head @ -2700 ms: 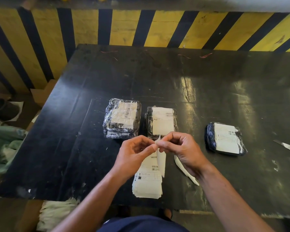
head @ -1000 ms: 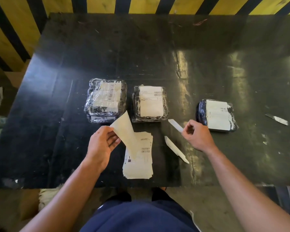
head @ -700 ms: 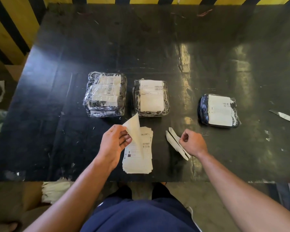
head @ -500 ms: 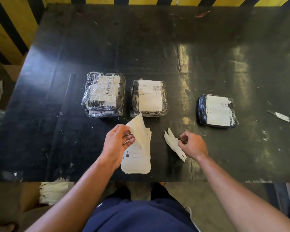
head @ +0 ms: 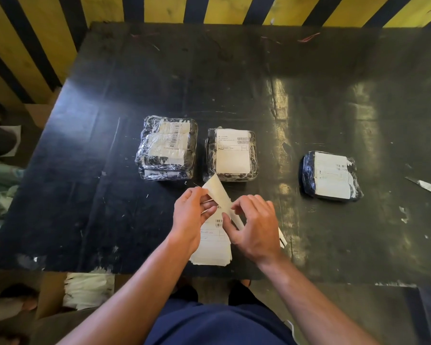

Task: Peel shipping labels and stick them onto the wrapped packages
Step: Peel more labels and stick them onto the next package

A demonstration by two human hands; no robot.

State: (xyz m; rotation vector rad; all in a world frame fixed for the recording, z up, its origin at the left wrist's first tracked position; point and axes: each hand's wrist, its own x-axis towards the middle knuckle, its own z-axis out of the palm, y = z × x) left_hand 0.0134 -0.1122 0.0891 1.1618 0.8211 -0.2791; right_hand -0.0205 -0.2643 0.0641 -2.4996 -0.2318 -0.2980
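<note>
Your left hand (head: 190, 215) pinches one shipping label (head: 218, 192) between thumb and fingers, lifting it so its blank side tilts up toward 12 o'clock. Your right hand (head: 255, 225) meets it from 3 o'clock, fingers curled and fingertips (head: 234, 207) pressed to the label's lower edge — whether they grip it or only touch it, you cannot tell. Both forearms reach in from 6 o'clock, over the near edge of the black table (head: 234, 78).

Directly beneath your hands lies the label stack (head: 212, 247), printed side up, close to that near edge.

Outward at 12 o'clock, just beyond the raised label, sits the middle package (head: 232, 153), wrapped in clear film with a white label on top. Just beside it at 11 o'clock is the left package (head: 167, 148), also film-wrapped, with barcoded labels visible under the film. Well apart at 2 o'clock rests the right package (head: 331, 175), dark-wrapped and labelled.

A paper scrap (head: 424, 186) lies near the table's right edge at 3 o'clock. The far half of the table is bare — ending at a yellow-and-black striped wall (head: 234, 8). Below the near-left edge, at 7 o'clock, a cardboard box (head: 88, 291) holds pale paper.
</note>
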